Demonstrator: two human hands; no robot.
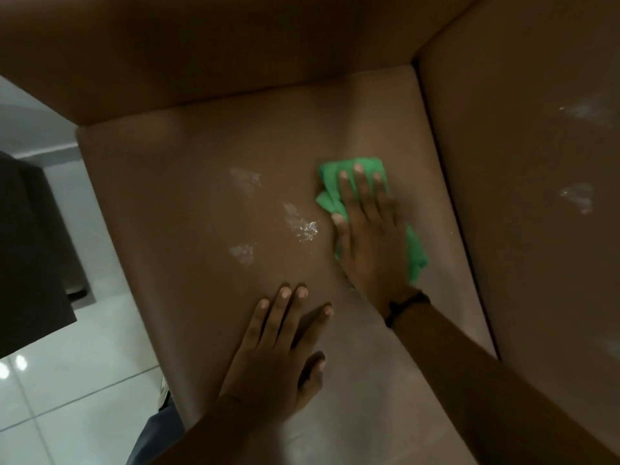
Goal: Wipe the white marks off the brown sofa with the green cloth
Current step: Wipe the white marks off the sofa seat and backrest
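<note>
The brown sofa seat (pixel 188 196) fills the middle of the head view. Three white marks lie on it: one upper (pixel 245 178), one central (pixel 302 226) and one lower left (pixel 243 253). My right hand (pixel 365 229) presses flat on the crumpled green cloth (pixel 330 182), just right of the central mark. My left hand (pixel 278 350) rests flat on the seat nearer me, fingers spread, holding nothing. More white marks (pixel 578 196) show on the sofa panel at the right.
The sofa's backrest (pixel 235 45) rises along the top, and a side panel (pixel 536 263) stands at the right. Glossy white floor tiles (pixel 67 380) lie to the left, with a dark piece of furniture (pixel 27 256) at the left edge.
</note>
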